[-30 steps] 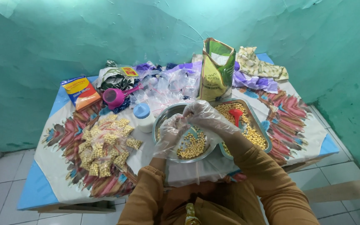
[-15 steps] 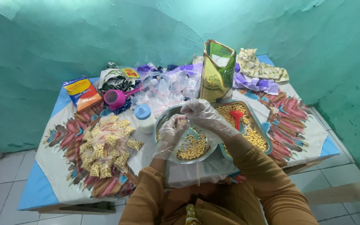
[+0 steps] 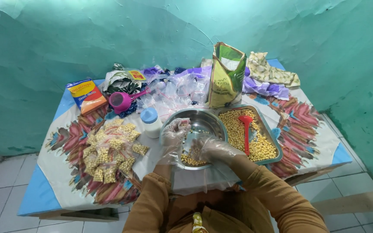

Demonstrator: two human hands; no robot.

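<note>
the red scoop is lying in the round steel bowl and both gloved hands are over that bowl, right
Not quite. The head view shows the red scoop lying in the rectangular tray of yellow beans, not the round steel bowl. The gloved left hand and right hand are over that bowl.

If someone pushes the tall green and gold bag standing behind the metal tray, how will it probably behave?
The tall bag stands upright with its top cut open, so a push high up would likely tip it and could spill its contents. Its foil-like walls look creased, so it is probably floppy rather than stiff. The metal tray sits close in front, which might stop a forward fall.
</note>
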